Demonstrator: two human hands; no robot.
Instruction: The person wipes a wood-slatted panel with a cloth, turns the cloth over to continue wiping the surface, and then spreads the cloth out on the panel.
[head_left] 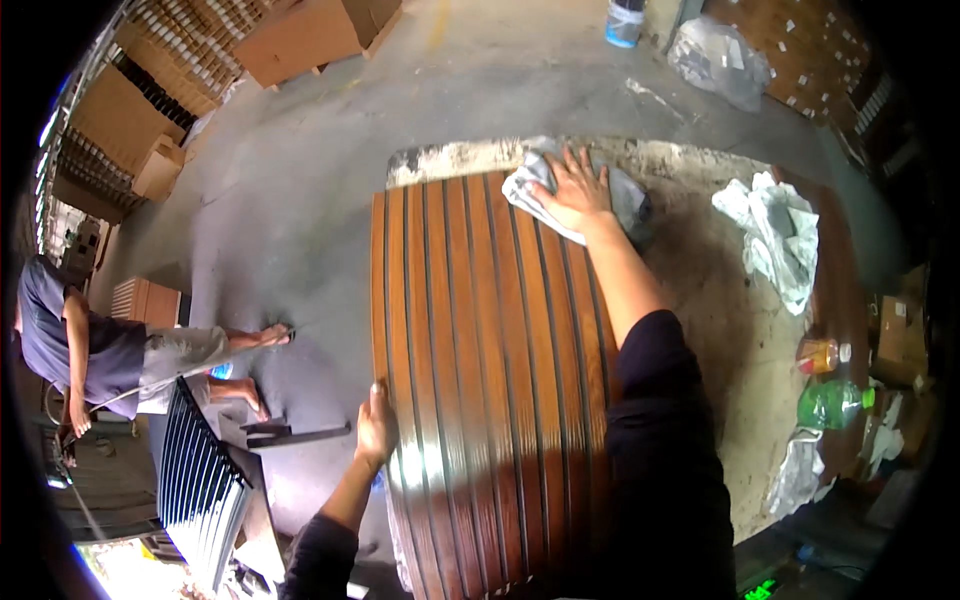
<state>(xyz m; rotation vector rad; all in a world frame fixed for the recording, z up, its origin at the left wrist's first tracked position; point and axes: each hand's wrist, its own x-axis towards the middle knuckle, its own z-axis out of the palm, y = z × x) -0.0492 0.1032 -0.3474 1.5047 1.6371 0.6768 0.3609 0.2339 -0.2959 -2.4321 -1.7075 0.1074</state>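
A slatted wooden panel point(480, 330), glossy brown with dark grooves between its slats, lies on a worn work table point(720, 360). At the panel's far end my right hand point(578, 190) presses flat on a white cloth point(535, 195), fingers spread over it. The cloth spills past the panel's far right corner, partly hidden under the hand. Along the left edge my left hand point(376, 430) grips the panel's side, its thumb near the top face and its fingers mostly hidden below. My right forearm crosses over the panel's right side.
On the table's right lie a crumpled white cloth point(775, 235), a small orange-filled bottle point(820, 356), a green bottle point(832, 405) and another rag point(798, 472). At left a person point(90, 340) stands by a dark slatted panel point(200, 485). Cardboard boxes point(300, 42) stand farther back.
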